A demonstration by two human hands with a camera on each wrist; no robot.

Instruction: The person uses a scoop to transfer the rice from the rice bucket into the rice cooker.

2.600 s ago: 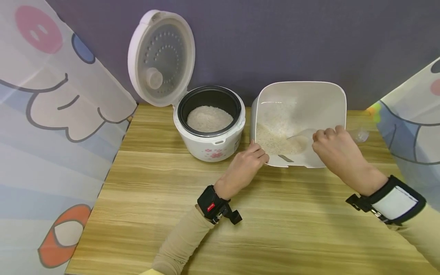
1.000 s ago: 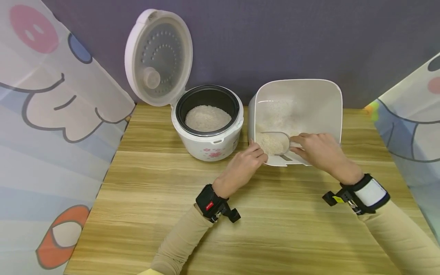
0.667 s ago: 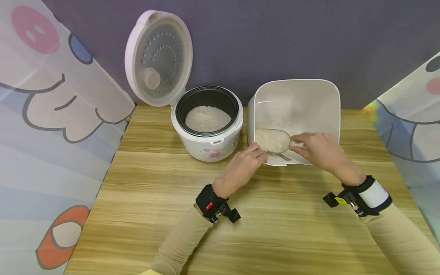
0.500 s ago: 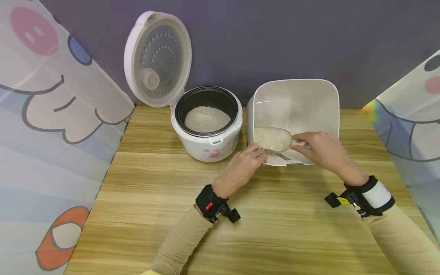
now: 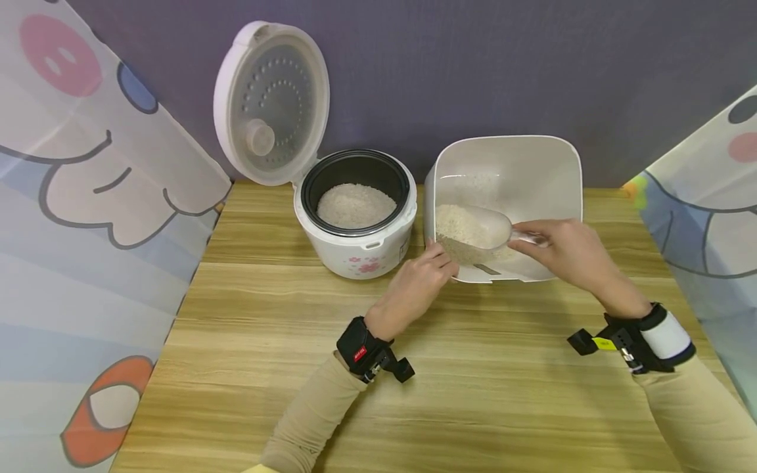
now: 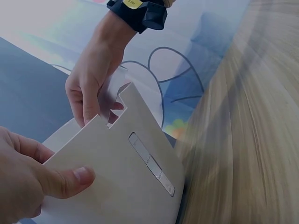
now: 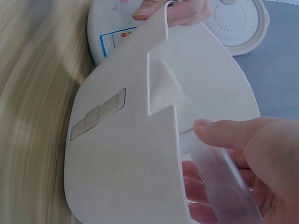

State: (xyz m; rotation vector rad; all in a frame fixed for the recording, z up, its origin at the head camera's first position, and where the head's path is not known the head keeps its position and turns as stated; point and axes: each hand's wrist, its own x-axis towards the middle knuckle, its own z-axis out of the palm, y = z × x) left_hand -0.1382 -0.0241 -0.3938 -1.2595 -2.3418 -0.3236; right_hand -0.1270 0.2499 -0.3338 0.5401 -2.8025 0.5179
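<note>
My right hand [image 5: 570, 253] holds a clear scoop [image 5: 499, 226] by its handle, inside a white rice bin [image 5: 544, 171]. Pale rice [image 5: 458, 226] is heaped in the scoop's bowl, near the bin's left wall. My left hand [image 5: 422, 282] grips the bin's front-left rim; in the left wrist view its thumb [image 6: 70, 182] presses on the outer wall. From the right wrist, the scoop's handle [image 7: 224, 186] lies between thumb and fingers. A white rice cooker [image 5: 355, 253] stands just left of the bin, its lid [image 5: 280, 98] raised and rice [image 5: 357, 205] in its dark inner pot [image 5: 363, 164].
Everything stands on a wood-grain table [image 5: 473, 394]. A grey backdrop [image 5: 443, 66] rises right behind the cooker and bin. Cartoon-printed sheets [image 5: 89, 263] border the left and right sides. A narrow window strip [image 6: 152, 163] shows on the bin's wall.
The right hand first went left with the scoop, through the bin's rice. Lately the loaded scoop has lifted and shifted slightly right. My left hand stays on the rim.
</note>
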